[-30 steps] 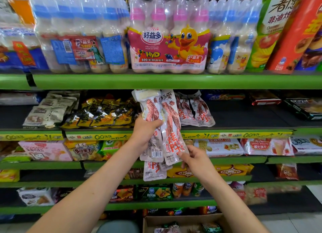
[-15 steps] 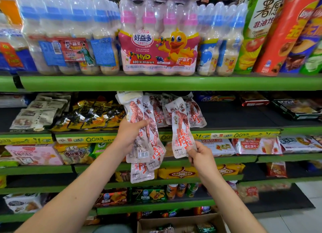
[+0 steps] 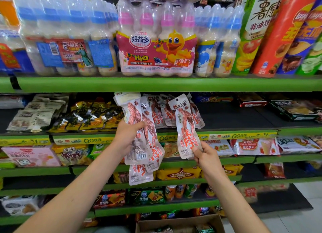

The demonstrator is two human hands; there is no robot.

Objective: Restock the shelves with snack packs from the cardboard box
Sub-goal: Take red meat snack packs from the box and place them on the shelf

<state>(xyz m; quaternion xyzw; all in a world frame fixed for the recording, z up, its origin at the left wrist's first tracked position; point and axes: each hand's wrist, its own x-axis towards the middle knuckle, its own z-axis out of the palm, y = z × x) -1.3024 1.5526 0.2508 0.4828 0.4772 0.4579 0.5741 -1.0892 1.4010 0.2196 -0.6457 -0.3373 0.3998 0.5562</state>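
Note:
My left hand grips a bunch of long white-and-red snack packs, held upright in front of the second shelf. My right hand pinches the lower end of a single snack pack of the same kind, held apart to the right of the bunch. Behind them, matching packs lie on the dark shelf. The cardboard box sits open on the floor at the bottom, with some packets inside.
Green-edged shelves run across the view. Bottled drink multipacks fill the top shelf, chip tubes stand at the right. Yellow-black packets and pale bags lie left of the matching packs. Biscuit boxes fill lower shelves.
My right hand has pulled one pack out of the bunch and moved it right and up. The left hand keeps hold of the rest.

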